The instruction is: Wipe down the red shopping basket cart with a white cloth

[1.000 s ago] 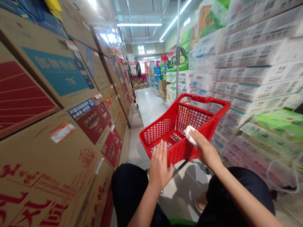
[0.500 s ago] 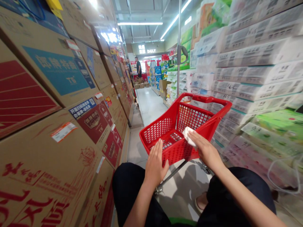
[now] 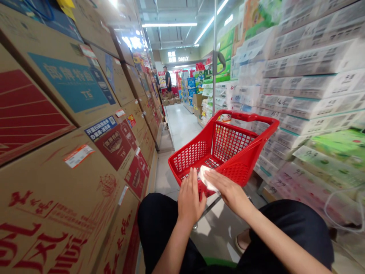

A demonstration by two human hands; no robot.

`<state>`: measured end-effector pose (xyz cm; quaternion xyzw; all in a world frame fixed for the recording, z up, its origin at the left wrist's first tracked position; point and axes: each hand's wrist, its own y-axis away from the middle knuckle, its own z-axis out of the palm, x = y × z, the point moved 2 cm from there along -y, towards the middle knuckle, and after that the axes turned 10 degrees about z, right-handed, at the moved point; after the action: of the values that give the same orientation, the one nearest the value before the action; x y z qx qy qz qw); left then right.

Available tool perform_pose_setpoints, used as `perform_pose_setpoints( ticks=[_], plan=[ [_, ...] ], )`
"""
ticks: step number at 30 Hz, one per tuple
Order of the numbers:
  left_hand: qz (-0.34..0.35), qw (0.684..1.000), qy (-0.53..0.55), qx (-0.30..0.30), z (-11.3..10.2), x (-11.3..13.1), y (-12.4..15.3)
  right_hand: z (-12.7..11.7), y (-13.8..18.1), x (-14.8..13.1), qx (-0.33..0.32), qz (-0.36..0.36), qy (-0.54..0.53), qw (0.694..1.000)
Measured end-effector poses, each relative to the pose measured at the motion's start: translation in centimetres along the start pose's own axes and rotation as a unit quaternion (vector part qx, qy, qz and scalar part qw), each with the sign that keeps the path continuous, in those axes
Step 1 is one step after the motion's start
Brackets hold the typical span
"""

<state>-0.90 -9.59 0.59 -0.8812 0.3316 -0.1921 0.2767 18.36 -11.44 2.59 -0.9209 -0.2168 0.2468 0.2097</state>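
A red plastic shopping basket on wheels (image 3: 228,152) stands in the aisle right in front of my knees. My left hand (image 3: 189,198) lies flat, fingers stretched out, against the basket's near wall. My right hand (image 3: 225,190) presses a white cloth (image 3: 205,178) onto the near rim of the basket, close beside my left hand. The basket has nothing visible inside it. My legs in dark trousers fill the bottom of the view.
Stacked cardboard cartons (image 3: 71,125) wall off the left side of the narrow aisle. Packs of tissue paper (image 3: 308,95) are piled high on the right. A metal pole (image 3: 214,57) rises behind the basket. A person (image 3: 168,82) stands far down the aisle among boxes.
My right hand has slid the white cloth leftwards along the basket's rim, from its right side to the near edge beside my left hand. The left hand barely moved.
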Motion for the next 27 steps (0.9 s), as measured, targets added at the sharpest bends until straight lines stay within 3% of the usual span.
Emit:
perform_pose_setpoints(
  ticks=[7, 9, 12, 15, 17, 20, 24, 27],
  plan=[
    [0.031, 0.999, -0.013, -0.016, 0.4, 3.5, 0.0, -3.0, 0.3, 6.7, 0.09, 0.072, 0.033, 0.993],
    [0.053, 0.998, -0.005, -0.017, 0.7, 4.5, -0.2, -3.1, 0.5, 6.4, 0.105, 0.084, 0.045, 0.99],
    [0.078, 0.996, 0.033, -0.024, 1.2, 5.2, -0.4, -2.5, 1.5, 3.6, 0.098, 0.07, 0.065, 0.991],
    [0.075, 0.995, 0.054, -0.028, 1.6, 4.5, -0.5, -1.6, 2.8, 0.2, 0.057, 0.029, 0.078, 0.995],
    [0.064, 0.997, 0.044, -0.029, 1.7, 3.5, -0.5, -1.5, 3.3, -0.5, 0.024, 0.01, 0.087, 0.996],
    [0.063, 0.997, 0.03, -0.04, 1.7, 2.4, -0.6, -2.6, 2.8, 2.0, 0.02, 0.033, 0.102, 0.994],
    [0.062, 0.997, 0.022, -0.042, 1.8, 2.1, -0.8, -4.4, 1.6, 6.5, 0.086, 0.113, 0.105, 0.984],
    [0.059, 0.997, 0.024, -0.034, 2.1, 2.4, -0.9, -3.4, 2.0, 5.1, 0.081, 0.104, 0.082, 0.988]
  ],
)
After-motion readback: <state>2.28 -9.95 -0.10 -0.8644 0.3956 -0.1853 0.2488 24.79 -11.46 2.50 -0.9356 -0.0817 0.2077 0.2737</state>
